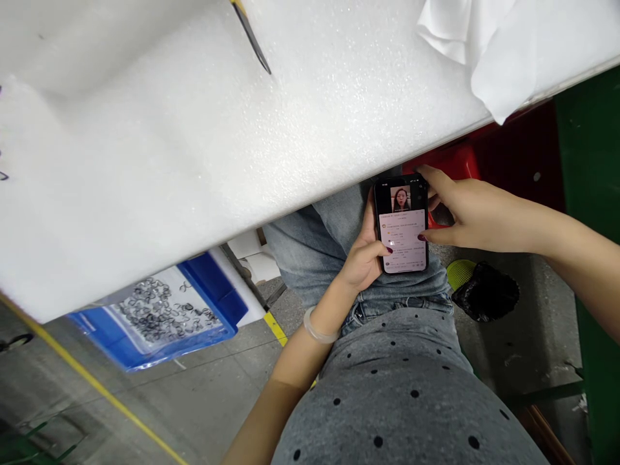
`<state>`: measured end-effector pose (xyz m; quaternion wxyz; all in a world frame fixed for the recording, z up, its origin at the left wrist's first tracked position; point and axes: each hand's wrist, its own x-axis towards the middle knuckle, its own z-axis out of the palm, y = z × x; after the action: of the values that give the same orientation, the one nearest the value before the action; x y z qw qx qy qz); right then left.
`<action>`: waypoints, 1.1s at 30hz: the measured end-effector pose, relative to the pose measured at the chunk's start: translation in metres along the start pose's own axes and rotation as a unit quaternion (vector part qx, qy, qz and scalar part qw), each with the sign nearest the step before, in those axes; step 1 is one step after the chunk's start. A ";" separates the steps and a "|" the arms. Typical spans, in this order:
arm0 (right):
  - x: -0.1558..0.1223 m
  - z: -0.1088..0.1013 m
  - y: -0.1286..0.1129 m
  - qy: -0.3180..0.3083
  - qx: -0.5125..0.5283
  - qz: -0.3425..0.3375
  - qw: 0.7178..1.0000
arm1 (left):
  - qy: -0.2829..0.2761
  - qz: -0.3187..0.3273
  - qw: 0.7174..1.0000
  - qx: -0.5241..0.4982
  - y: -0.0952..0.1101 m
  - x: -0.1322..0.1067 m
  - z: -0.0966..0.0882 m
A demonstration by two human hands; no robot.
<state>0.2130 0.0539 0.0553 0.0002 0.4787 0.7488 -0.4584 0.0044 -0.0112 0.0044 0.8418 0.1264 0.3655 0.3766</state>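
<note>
A black phone (pixel 402 223) with a lit screen rests over my lap, just below the edge of the white foam-covered table (pixel 194 142). My left hand (pixel 364 255) is closed around the phone's left side and bottom, thumb on the screen. My right hand (pixel 458 210) curls around its right edge and top, thumb tip touching the screen's right side. A pale bangle (pixel 317 330) circles my left wrist.
A blue bin (pixel 213 294) with a bag of small dark metal rings (pixel 157 310) sits on the floor under the table. Scissor blades (pixel 252 35) and white cloth (pixel 489 45) lie on the table. A red stool (pixel 455 161), black bag (pixel 487 290) and green frame (pixel 591 194) are at right.
</note>
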 end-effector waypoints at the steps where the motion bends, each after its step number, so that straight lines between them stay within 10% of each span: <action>1: 0.000 -0.001 -0.001 -0.004 -0.003 0.011 1.000 | 0.001 -0.001 1.000 0.002 0.000 0.000 0.000; 15: -0.002 -0.014 -0.030 -0.038 -0.004 0.065 0.997 | 0.012 -0.005 1.000 0.001 -0.001 0.000 -0.001; 33: 0.002 -0.002 -0.006 -0.009 -0.005 0.023 1.000 | 0.006 -0.005 1.000 0.001 0.001 0.000 0.000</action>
<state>0.2085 0.0561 0.0599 0.0194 0.4914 0.7400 -0.4588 0.0042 -0.0111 0.0053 0.8414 0.1230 0.3717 0.3725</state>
